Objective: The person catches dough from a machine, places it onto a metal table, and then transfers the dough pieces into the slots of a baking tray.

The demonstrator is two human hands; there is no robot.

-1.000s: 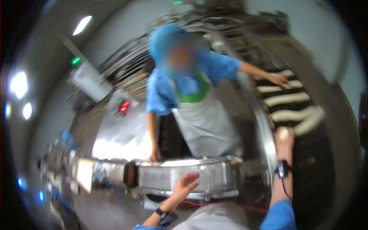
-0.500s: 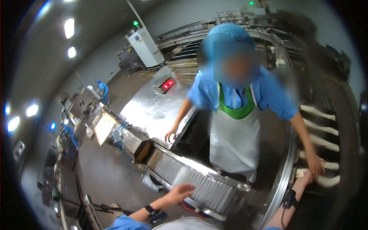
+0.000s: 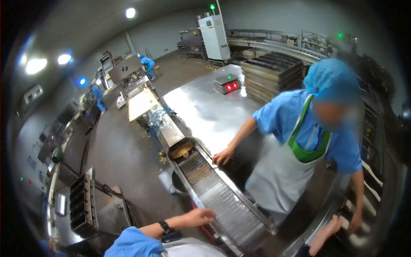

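Observation:
My left hand (image 3: 201, 217), with a dark watch at the wrist, hovers beside the near edge of the metal mesh conveyor (image 3: 218, 195); its fingers are extended and nothing shows in them. At the lower right my right hand (image 3: 332, 226) reaches to the edge of the dark trays, close to pale dough strips (image 3: 370, 201). Whether its fingers hold anything is too small to tell. A co-worker's hand (image 3: 355, 222) is beside it over the strips. The co-worker's other hand (image 3: 223, 156) rests at the conveyor's far edge.
A co-worker in a white apron (image 3: 274, 180) stands across the conveyor. Behind are a steel table (image 3: 192, 100), a scale with red digits (image 3: 227, 84) and stacked trays (image 3: 272, 73). At lower left stands a black tray rack (image 3: 81, 203). Two people in blue work farther off.
The view has swung left, so the co-worker and the dough strips sit farther right and lower. The co-worker's free hand has come to the conveyor edge. My left hand remains by the conveyor.

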